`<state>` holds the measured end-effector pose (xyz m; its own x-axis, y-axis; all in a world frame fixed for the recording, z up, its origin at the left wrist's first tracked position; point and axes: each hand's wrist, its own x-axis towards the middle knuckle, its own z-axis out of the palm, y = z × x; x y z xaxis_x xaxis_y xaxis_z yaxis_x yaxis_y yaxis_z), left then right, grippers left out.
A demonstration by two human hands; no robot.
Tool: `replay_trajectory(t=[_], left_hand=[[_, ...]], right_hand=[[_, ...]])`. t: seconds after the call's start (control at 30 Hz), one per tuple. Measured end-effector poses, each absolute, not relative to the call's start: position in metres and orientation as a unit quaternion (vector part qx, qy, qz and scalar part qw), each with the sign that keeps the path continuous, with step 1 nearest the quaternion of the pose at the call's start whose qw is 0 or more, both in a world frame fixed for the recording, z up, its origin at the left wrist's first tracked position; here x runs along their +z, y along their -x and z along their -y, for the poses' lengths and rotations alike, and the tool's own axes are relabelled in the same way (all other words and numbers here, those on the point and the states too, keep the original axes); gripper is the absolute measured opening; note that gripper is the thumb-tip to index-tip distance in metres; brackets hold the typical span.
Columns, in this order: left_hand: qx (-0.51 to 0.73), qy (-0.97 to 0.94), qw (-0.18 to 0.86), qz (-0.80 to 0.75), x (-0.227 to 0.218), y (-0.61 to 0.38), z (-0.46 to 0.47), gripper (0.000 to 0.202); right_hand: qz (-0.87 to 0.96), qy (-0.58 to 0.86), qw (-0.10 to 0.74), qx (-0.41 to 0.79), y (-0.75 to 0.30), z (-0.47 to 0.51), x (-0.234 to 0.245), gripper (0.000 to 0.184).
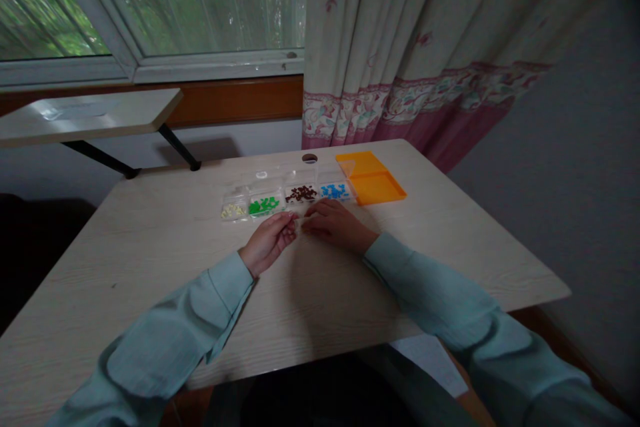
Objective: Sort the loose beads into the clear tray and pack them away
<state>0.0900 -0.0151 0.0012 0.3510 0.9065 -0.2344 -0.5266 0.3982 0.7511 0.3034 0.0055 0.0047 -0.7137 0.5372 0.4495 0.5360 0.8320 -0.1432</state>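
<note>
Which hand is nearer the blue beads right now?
Right. The right hand rests on the table just in front of the blue beads. The left hand sits further left, in front of the green beads.

Four small clear trays [285, 197] sat in a row near my fingertips. They held cream, green [263, 205], brown [301, 193] and blue beads [335, 191].
</note>
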Motion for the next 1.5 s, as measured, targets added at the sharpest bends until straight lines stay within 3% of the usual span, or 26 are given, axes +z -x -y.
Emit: replay_trajectory(t=[0.37,0.8,1.07,1.5], left_hand=[[0.463,-0.292,0.771,-0.327,0.001,-0.09,0.015,0.02],[0.439,-0.32,0.768,-0.339,0.002,-0.09,0.016,0.031],[0.424,-0.341,0.766,-0.343,0.0,-0.089,0.016,0.032],[0.444,-0.315,0.764,-0.348,0.001,-0.09,0.016,0.031]], right_hand=[[0.92,0.281,0.273,0.026,-0.301,-0.008,0.002,0.01],[0.79,0.367,0.48,0.104,-0.289,0.001,0.004,0.016],[0.815,0.325,0.479,0.032,-0.281,0.007,0.006,0.013],[0.843,0.323,0.428,0.041,-0.283,0.011,0.011,0.02]])
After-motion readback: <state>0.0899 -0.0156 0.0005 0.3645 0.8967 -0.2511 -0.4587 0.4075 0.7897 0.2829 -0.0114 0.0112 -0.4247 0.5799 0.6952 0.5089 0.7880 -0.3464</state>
